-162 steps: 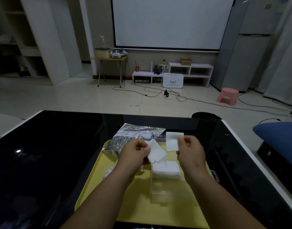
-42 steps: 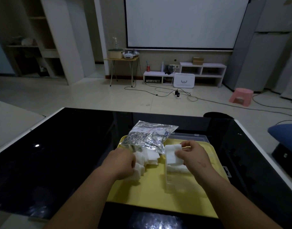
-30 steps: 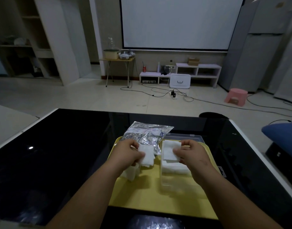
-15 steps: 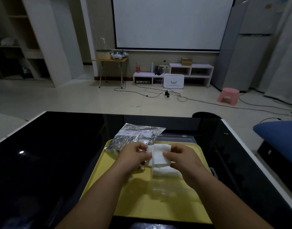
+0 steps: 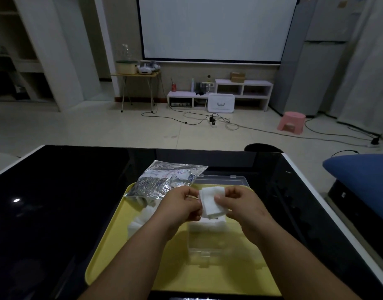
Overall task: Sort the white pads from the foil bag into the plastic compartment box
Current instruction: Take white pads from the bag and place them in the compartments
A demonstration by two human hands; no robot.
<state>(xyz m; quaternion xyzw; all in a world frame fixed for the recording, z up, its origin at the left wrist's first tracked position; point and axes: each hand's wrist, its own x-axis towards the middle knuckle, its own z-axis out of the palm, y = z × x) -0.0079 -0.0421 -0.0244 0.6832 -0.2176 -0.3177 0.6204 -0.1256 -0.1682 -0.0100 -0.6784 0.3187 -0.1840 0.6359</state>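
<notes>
Both hands hold a small stack of white pads point(image 5: 211, 202) above the yellow tray point(image 5: 112, 265). My left hand point(image 5: 182, 205) pinches the stack's left edge and my right hand point(image 5: 240, 204) pinches its right side. Below them sits the clear plastic compartment box point(image 5: 204, 249), with white pads point(image 5: 208, 225) filling its far compartment. The crinkled foil bag point(image 5: 162, 182) lies at the tray's far left corner. Loose white pads point(image 5: 140, 219) lie on the tray in front of the bag.
The tray rests on a glossy black table point(image 5: 56, 202) with white edges. The box's clear lid point(image 5: 225, 180) lies open behind the hands. A blue cushion point(image 5: 364, 176) stands to the right of the table.
My hands came together from apart, joining the pads each one held into one stack over the box. The stack is now lifted slightly and squared between both hands.
</notes>
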